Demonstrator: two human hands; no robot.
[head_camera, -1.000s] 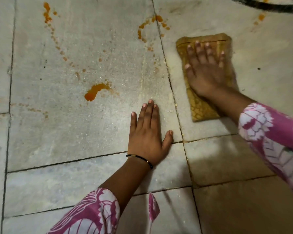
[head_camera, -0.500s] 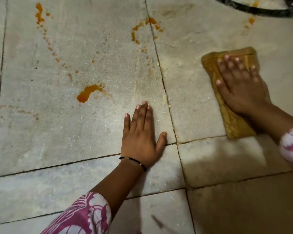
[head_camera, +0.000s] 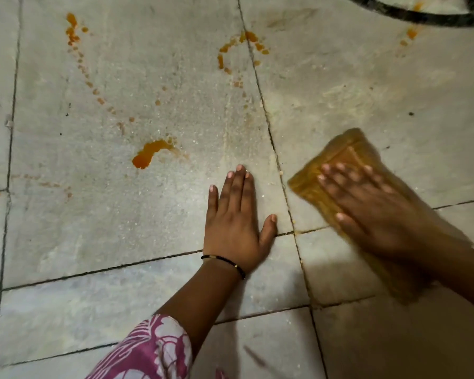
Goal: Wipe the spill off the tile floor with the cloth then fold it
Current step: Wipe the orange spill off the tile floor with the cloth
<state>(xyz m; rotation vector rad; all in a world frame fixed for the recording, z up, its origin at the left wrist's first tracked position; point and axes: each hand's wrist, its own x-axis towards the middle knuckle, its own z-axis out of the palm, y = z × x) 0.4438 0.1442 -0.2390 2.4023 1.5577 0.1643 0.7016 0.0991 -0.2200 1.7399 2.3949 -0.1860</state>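
The wiping step is in hand, and the folding has not begun. The right hand [head_camera: 378,212] lies flat on the yellow cloth [head_camera: 337,157] and presses it against the tile floor [head_camera: 121,228]. Its fingers [head_camera: 340,173] are stretched out and a little spread on top of the cloth, not pinching it. Both the hand and the cloth are blurred, so I judge that the hand is in the middle of a stroke. The cloth lies on the tile to the right of the long grout line [head_camera: 274,149], just beside the left hand [head_camera: 236,225].

The left hand is flat on the floor, palm down, with the four fingers [head_camera: 241,184] pressed together and the thumb held apart; it seems to carry the person's weight. A thin black bracelet [head_camera: 225,261] is on that wrist, and a pink flowered sleeve [head_camera: 151,348] shows below.

Much of the spill is not yet wiped. The largest orange puddle [head_camera: 148,154] is on the big tile, well to the left of the cloth, and a trail of drops [head_camera: 91,80] runs up from it. More orange drops [head_camera: 244,45] lie across the grout line at the top, and a few drops [head_camera: 411,34] near a dark curved object [head_camera: 411,15] at the upper right.

The next move, in my judgement, calls for sliding the cloth leftward over the grout line and past the left hand, with steady pressure, to reach the puddle. The left hand may have to move away first.
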